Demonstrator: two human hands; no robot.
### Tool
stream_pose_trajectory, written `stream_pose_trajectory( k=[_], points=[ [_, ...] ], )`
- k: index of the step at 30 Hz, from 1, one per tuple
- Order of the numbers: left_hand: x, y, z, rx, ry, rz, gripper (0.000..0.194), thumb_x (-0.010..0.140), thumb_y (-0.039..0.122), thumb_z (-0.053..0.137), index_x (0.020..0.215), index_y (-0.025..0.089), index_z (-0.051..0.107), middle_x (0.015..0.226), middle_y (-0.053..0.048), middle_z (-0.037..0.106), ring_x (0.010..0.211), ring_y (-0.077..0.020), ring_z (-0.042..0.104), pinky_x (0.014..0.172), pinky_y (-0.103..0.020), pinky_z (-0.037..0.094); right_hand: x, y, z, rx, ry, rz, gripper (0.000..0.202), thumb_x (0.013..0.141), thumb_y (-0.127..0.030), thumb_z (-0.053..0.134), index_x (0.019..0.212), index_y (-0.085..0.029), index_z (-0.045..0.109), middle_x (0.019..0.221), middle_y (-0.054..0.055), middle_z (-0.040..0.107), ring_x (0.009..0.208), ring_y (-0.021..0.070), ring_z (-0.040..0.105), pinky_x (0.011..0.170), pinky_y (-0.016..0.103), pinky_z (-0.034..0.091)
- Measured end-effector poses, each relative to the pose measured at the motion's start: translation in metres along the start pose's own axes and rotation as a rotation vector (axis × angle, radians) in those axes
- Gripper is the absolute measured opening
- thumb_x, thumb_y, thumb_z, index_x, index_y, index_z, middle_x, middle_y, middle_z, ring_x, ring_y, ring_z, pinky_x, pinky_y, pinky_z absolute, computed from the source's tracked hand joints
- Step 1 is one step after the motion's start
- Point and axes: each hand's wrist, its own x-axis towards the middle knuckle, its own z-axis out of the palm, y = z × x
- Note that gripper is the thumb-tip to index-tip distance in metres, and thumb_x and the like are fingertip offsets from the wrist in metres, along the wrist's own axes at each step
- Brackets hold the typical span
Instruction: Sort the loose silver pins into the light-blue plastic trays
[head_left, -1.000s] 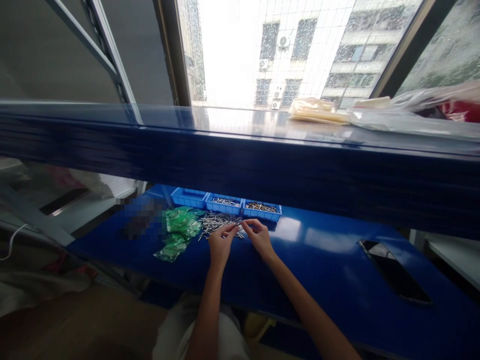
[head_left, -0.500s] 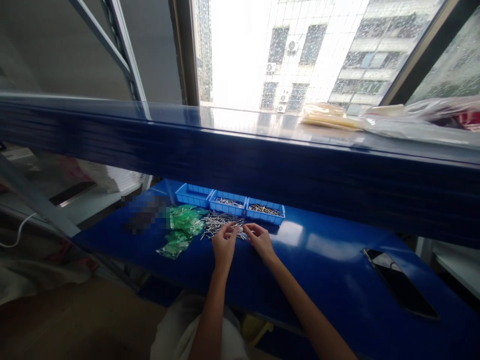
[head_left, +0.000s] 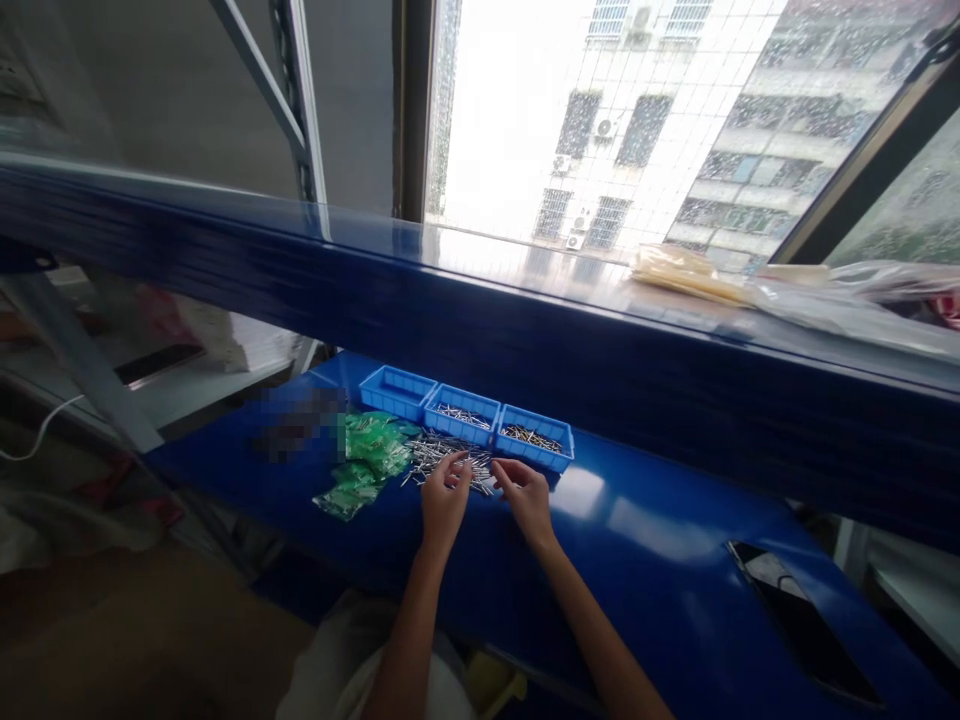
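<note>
A loose pile of thin silvery metal pins [head_left: 429,458] lies on the blue work surface. Over the pile's near right side is my left hand [head_left: 445,500], thumb and fingertips drawn together in a pinch. Beside it my right hand [head_left: 529,500] is also curled, thumb close to the forefinger, just right of the pile. Whatever either hand pinches is too small to make out. Behind the pile stand three blue bins: the left bin [head_left: 401,393] looks empty, the middle bin [head_left: 461,428] holds silvery pins, and the right bin [head_left: 536,452] holds darker, brassy-looking ones.
Green plastic bags [head_left: 367,458] lie left of the pile. A dark phone [head_left: 802,620] rests at the right of the blue surface [head_left: 645,590]. Overhead, a blue shelf beam [head_left: 480,330] crosses the view, with plastic packets [head_left: 694,273] on its shelf.
The camera view has tilted and shifted a little. Both hands stay by the pin pile in nearly the same pinched poses; the bins and bags look unchanged.
</note>
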Motion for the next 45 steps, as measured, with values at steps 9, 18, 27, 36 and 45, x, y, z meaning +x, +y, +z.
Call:
stream_pose_trajectory(
  k=[9, 18, 27, 36, 45],
  points=[
    [0.004, -0.007, 0.0, -0.062, 0.014, -0.055, 0.042, 0.072, 0.038, 0.053, 0.106, 0.014, 0.059, 0.076, -0.007, 0.067, 0.068, -0.0183, 0.062, 0.059, -0.027, 0.047, 0.041, -0.015, 0.015, 0.066, -0.072, 0.001, 0.039, 0.067, -0.049, 0.06, 0.091, -0.018, 0.067, 0.08, 0.007, 0.068, 0.068, 0.0197, 0.063, 0.049, 0.027, 0.05],
    [0.005, -0.009, -0.013, -0.025, 0.033, -0.056, 0.037, 0.073, 0.038, 0.052, 0.1, 0.015, 0.063, 0.074, -0.006, 0.068, 0.067, -0.0173, 0.061, 0.056, -0.025, 0.047, 0.035, 0.004, -0.006, -0.235, -0.22, -0.071, 0.028, 0.07, -0.039, 0.06, 0.087, -0.019, 0.068, 0.081, 0.006, 0.067, 0.064, 0.0169, 0.061, 0.049, 0.025, 0.046],
    [0.001, -0.001, -0.016, 0.035, 0.046, -0.062, 0.037, 0.073, 0.039, 0.05, 0.1, 0.017, 0.063, 0.088, -0.006, 0.067, 0.056, -0.0123, 0.057, 0.049, -0.022, 0.044, 0.03, 0.019, -0.014, -0.544, -0.138, -0.18, 0.02, 0.074, -0.033, 0.055, 0.089, -0.024, 0.066, 0.09, 0.003, 0.063, 0.062, 0.0127, 0.058, 0.057, 0.025, 0.044],
    [0.005, -0.007, -0.02, 0.125, 0.015, -0.02, 0.036, 0.072, 0.04, 0.05, 0.096, 0.018, 0.066, 0.085, -0.006, 0.067, 0.052, -0.0113, 0.053, 0.05, -0.023, 0.043, 0.018, 0.014, 0.003, -0.757, -0.13, -0.2, 0.033, 0.078, -0.039, 0.051, 0.107, -0.027, 0.058, 0.106, 0.002, 0.057, 0.074, 0.0137, 0.057, 0.054, 0.023, 0.039],
    [0.001, -0.006, -0.018, 0.197, -0.108, 0.093, 0.03, 0.075, 0.038, 0.05, 0.092, 0.021, 0.067, 0.085, -0.005, 0.066, 0.059, -0.0142, 0.056, 0.054, -0.024, 0.045, 0.018, 0.018, 0.013, -0.618, -0.015, -0.186, 0.019, 0.079, -0.036, 0.052, 0.082, -0.026, 0.067, 0.089, 0.001, 0.062, 0.059, 0.0113, 0.055, 0.048, 0.023, 0.034]
  ],
)
